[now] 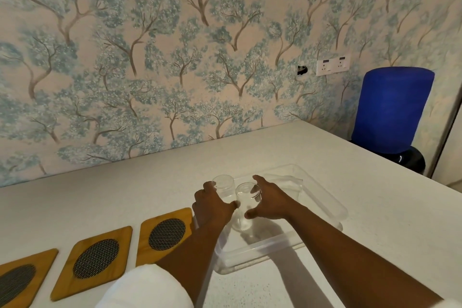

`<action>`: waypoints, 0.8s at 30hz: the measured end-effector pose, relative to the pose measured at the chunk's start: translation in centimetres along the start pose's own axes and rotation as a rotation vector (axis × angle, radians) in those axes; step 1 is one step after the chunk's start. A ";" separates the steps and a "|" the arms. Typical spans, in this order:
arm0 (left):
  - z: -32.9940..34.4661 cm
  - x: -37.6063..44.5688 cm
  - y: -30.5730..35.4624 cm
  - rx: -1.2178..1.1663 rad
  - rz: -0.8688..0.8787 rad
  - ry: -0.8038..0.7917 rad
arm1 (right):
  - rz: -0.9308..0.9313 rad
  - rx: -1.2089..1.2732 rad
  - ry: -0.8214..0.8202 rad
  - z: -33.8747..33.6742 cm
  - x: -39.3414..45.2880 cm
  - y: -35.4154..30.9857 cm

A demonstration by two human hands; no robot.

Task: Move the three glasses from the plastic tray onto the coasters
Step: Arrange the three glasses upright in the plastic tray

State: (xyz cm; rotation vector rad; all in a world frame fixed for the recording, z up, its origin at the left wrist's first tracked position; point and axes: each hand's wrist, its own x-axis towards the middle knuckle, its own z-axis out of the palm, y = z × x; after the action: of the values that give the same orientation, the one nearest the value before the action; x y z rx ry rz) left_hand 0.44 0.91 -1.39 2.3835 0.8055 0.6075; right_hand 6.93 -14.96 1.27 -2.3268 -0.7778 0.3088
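Observation:
A clear plastic tray [327, 199] lies on the white table, right of centre. Two clear glasses show in it: a far glass [223, 181] and a near glass [243, 207], both upright. I cannot see a third glass. My left hand [212, 206] curls around the far glass, fingers on its left side and thumb toward the near glass. My right hand [271, 197] wraps the near glass, thumb in front and fingers behind its rim. Three wooden coasters with dark mesh ovals lie in a row to the left: right coaster [166, 234], middle coaster [96, 259], left coaster [18, 282].
A wall with tree-pattern wallpaper runs behind the table. A white socket plate [332, 64] is on it. A blue chair back [392, 110] stands past the table's right edge [400, 165].

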 end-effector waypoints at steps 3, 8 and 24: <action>0.2 -0.3 -0.4 0.016 0.004 -0.022 | 0.050 -0.128 -0.116 -1.0 0.5 0.3; 0.9 -0.9 -1.9 0.078 -0.073 -0.124 | 0.063 -0.318 0.059 -2.3 0.8 1.5; 1.1 -1.2 -1.8 0.084 -0.038 -0.228 | 0.257 -0.638 0.086 -1.4 3.9 5.7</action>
State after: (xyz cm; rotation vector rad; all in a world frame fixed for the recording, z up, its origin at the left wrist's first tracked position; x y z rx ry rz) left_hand -0.49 0.95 -3.60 2.4510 0.7872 0.2839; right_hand 13.15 -16.77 -1.46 -3.0277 -0.5876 0.0674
